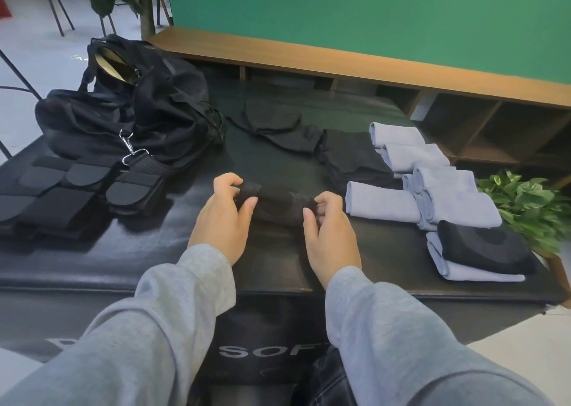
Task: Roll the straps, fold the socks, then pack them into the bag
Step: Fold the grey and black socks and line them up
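1. Centre of the frame: a black rolled strap (pixel 275 203) lies on the table (pixel 154 251), long axis left to right;
2. left hand (pixel 224 217) and right hand (pixel 329 235) pinch its two ends;
3. the bag (pixel 129 109) sits upper left, nearer the left hand.

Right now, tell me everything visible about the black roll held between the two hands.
The black roll is a short cylinder of dark, matte, finely textured fabric, lying crosswise on the glossy black table near its front edge. It looks tightly wound. The left hand grips its left end with thumb and curled fingers; the right hand pinches its right end. Whether its underside rests on the table cannot be told. Nothing else touches it.
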Demonstrator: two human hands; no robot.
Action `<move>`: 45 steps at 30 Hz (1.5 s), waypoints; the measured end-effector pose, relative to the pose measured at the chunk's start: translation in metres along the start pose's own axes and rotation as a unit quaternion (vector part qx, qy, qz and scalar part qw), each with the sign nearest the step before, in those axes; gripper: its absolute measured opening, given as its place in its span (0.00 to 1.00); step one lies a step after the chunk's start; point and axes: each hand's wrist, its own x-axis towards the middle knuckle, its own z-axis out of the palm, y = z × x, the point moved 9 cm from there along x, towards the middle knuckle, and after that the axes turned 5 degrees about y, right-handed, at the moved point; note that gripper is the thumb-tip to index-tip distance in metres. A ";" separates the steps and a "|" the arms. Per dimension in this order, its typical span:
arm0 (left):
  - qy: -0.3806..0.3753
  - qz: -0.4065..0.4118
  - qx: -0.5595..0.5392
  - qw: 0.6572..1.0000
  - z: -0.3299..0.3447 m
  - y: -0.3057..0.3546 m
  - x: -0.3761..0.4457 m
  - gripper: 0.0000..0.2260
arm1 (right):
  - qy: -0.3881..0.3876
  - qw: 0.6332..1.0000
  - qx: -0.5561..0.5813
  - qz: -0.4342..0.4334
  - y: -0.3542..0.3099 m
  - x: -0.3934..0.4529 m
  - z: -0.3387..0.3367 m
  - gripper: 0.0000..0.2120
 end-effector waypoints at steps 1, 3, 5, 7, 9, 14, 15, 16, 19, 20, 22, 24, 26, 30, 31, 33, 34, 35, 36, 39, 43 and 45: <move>0.003 0.000 0.002 1.000 0.000 0.001 0.000 0.11 | 0.002 1.000 -0.001 -0.004 -0.001 0.000 -0.001 0.06; 0.006 -0.007 0.007 1.000 -0.001 0.002 0.000 0.08 | 0.001 1.000 -0.016 -0.023 -0.005 0.000 -0.001 0.05; 0.002 -0.001 0.023 1.000 -0.001 0.002 0.002 0.05 | -0.003 0.998 -0.049 -0.050 -0.009 0.001 0.000 0.02; 0.005 0.034 0.050 0.998 -0.001 0.007 0.002 0.04 | -0.004 0.995 -0.079 -0.064 -0.010 0.001 0.000 0.04; 0.012 0.060 0.062 0.996 -0.002 0.011 0.002 0.04 | -0.007 0.994 -0.090 -0.060 -0.010 0.001 0.001 0.06; 0.000 0.072 0.085 0.994 0.002 0.012 0.001 0.13 | -0.018 0.993 -0.101 -0.056 -0.010 0.001 0.003 0.11; -0.008 0.079 0.091 0.993 0.004 0.012 0.001 0.14 | -0.021 0.993 -0.103 -0.054 -0.010 0.001 0.003 0.13; -0.018 0.083 0.101 0.991 0.006 0.012 0.001 0.16 | -0.025 0.993 -0.105 -0.050 -0.010 0.001 0.003 0.14; -0.045 0.083 0.150 0.984 0.010 0.012 0.001 0.20 | -0.027 0.993 -0.110 -0.046 -0.009 0.001 0.004 0.16; -0.047 0.086 0.165 0.981 0.012 0.013 0.001 0.21 | -0.027 0.992 -0.111 -0.047 -0.009 0.001 0.004 0.17; -0.047 0.092 0.194 0.976 0.013 0.013 0.002 0.20 | -0.025 0.991 -0.123 -0.054 -0.009 0.001 0.005 0.18; -0.048 0.094 0.209 0.972 0.015 0.012 0.003 0.20 | -0.017 0.987 -0.144 -0.073 -0.009 0.002 0.006 0.17; -0.049 0.098 0.209 0.972 0.016 0.012 0.003 0.19 | -0.011 0.983 -0.159 -0.086 -0.010 0.002 0.007 0.16; -0.062 0.104 0.201 0.972 0.018 0.011 0.004 0.18 | -0.012 0.981 -0.165 -0.103 -0.011 0.002 0.009 0.17; -0.065 0.105 0.201 0.972 0.019 0.011 0.004 0.18 | -0.016 0.981 -0.164 -0.106 -0.011 0.002 0.010 0.18; -0.066 0.107 0.202 0.971 0.018 0.011 0.004 0.16 | -0.031 0.980 -0.163 -0.113 -0.013 0.001 0.011 0.20; -0.063 0.107 0.201 0.972 0.018 0.011 0.004 0.15 | -0.039 0.979 -0.164 -0.115 -0.013 0.001 0.012 0.22; -0.060 0.108 0.196 0.973 0.017 0.012 0.004 0.13 | -0.045 0.978 -0.166 -0.118 -0.013 0.001 0.014 0.22; -0.056 0.109 0.188 0.975 0.016 0.012 0.004 0.11 | -0.050 0.977 -0.170 -0.120 -0.013 0.001 0.014 0.22; -0.043 0.116 0.166 0.978 0.013 0.015 0.004 0.08 | -0.055 0.975 -0.180 -0.117 -0.012 0.001 0.016 0.21; -0.039 0.144 0.142 0.978 0.012 0.020 0.001 0.05 | -0.049 0.975 -0.178 -0.120 -0.012 0.001 0.015 0.17; -0.055 0.157 0.146 0.975 0.015 0.021 -0.001 0.11 | -0.046 0.977 -0.172 -0.114 -0.012 0.001 0.014 0.15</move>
